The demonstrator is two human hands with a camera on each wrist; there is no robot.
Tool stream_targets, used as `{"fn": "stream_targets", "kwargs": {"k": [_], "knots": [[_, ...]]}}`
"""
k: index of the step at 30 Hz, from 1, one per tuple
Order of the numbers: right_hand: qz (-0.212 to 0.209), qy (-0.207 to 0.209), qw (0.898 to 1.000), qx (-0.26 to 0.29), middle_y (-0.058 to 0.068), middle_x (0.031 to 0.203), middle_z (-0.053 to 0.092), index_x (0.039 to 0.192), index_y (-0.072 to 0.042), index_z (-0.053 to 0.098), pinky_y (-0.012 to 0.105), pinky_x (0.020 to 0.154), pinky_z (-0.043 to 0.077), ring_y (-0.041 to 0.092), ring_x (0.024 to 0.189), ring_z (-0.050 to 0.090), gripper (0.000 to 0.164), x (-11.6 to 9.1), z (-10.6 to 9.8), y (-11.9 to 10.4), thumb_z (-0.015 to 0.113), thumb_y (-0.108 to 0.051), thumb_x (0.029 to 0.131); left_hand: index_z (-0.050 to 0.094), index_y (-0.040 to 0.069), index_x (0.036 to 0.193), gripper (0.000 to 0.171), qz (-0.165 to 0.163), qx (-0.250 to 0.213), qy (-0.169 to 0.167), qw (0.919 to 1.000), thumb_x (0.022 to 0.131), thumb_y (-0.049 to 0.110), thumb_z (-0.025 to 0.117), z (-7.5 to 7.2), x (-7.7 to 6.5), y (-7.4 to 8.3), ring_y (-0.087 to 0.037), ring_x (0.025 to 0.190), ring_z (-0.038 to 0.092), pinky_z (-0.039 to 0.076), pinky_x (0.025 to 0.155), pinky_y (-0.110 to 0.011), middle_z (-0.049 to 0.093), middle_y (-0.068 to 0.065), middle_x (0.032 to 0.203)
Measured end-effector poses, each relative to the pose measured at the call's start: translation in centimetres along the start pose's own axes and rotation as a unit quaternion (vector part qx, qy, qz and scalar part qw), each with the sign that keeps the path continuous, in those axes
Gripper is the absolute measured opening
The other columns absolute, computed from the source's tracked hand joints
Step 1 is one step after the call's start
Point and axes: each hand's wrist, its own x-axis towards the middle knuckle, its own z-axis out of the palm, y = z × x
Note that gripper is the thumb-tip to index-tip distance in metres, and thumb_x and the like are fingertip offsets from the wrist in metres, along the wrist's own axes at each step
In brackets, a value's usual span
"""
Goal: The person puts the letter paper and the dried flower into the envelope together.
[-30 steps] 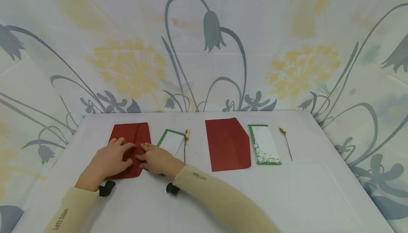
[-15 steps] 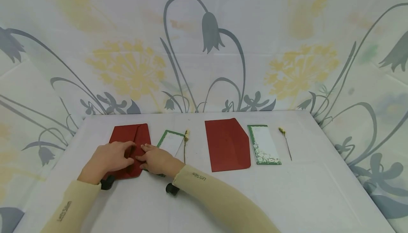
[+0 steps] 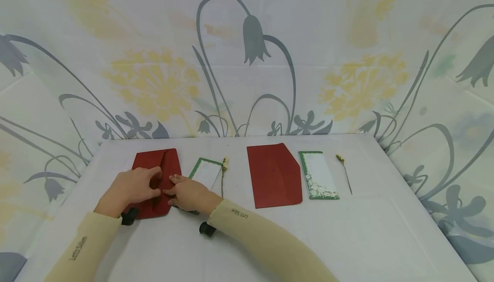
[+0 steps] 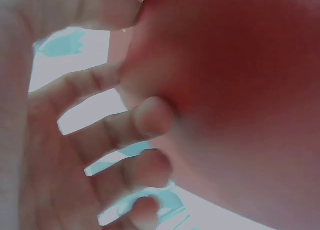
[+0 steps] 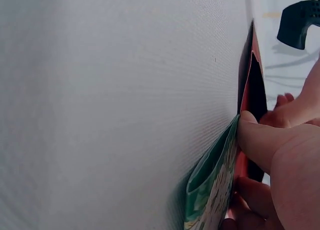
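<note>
In the head view a red envelope (image 3: pixel 148 157) lies at the left of the white table, its flap to the right. My left hand (image 3: pixel 129 187) pinches the edge of its front layer between thumb and forefinger; the other fingers show in the left wrist view, against the red paper (image 4: pixel 225 65). My right hand (image 3: pixel 190 194) presses on the flap with spread fingertips. In the right wrist view the envelope's mouth (image 5: pixel 257 85) gapes, dark inside. A folded green-bordered card (image 5: pixel 210 185) sits right beside my right thumb, partly hidden under that hand in the head view.
A dried yellow flower (image 3: pixel 222 179) lies along the card's right edge. Farther right are a second red envelope (image 3: pixel 275 177), another green-bordered card (image 3: pixel 320 175) and a second dried flower (image 3: pixel 344 170). A flower-printed cloth (image 3: pixel 231 59) hangs behind the table.
My left hand has shifted slightly, and the gap between the envelope's front layer and flap looks wider. The right hand stays on the flap. The head view has drifted a little.
</note>
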Motion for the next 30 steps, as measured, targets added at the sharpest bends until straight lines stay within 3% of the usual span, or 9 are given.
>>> {"fn": "stream_targets", "kwargs": {"k": [5,9,17,30], "knots": [[-0.001,-0.002,1.000,0.000,0.003,0.158,0.034,0.144,-0.032,0.052,0.018,0.110,0.025,0.011,0.147,0.025,0.045,0.0,0.0,-0.1,0.057,-0.040,0.100,0.057,0.015,0.091,0.024,0.008,0.000,0.030,0.9995,0.082,0.025,0.077,0.2,0.4,-0.6,-0.015,0.061,0.051,0.044,0.051,-0.037,0.056,0.004,0.071],[-0.001,-0.001,1.000,0.006,0.003,0.158,0.033,0.144,-0.032,0.052,0.018,0.110,0.025,0.011,0.147,0.024,0.044,0.0,0.0,0.0,0.057,-0.040,0.100,0.061,0.014,0.098,0.020,0.009,-0.011,0.022,0.9996,0.083,0.021,0.072,0.1,0.6,-1.0,-0.016,0.061,0.051,0.043,0.052,-0.037,0.056,0.004,0.071],[-0.004,0.007,1.000,0.022,0.002,0.158,0.034,0.142,-0.031,0.054,0.018,0.110,0.026,0.010,0.146,0.025,0.045,0.1,0.0,0.3,0.059,-0.041,0.099,0.064,0.012,0.111,0.029,0.012,-0.017,0.015,0.9997,0.085,0.025,0.067,-0.1,0.9,-1.4,-0.016,0.060,0.051,0.045,0.053,-0.039,0.054,0.004,0.067],[-0.021,0.052,0.996,0.064,-0.001,0.152,0.045,0.142,-0.023,0.056,0.021,0.108,0.033,0.009,0.141,0.036,0.051,0.0,0.1,1.2,0.066,-0.040,0.095,0.057,0.009,0.107,0.026,0.032,-0.131,0.003,0.9909,0.084,0.016,0.068,0.9,1.3,-2.1,-0.015,0.061,0.048,0.040,0.058,-0.033,0.048,0.001,0.067]]}}
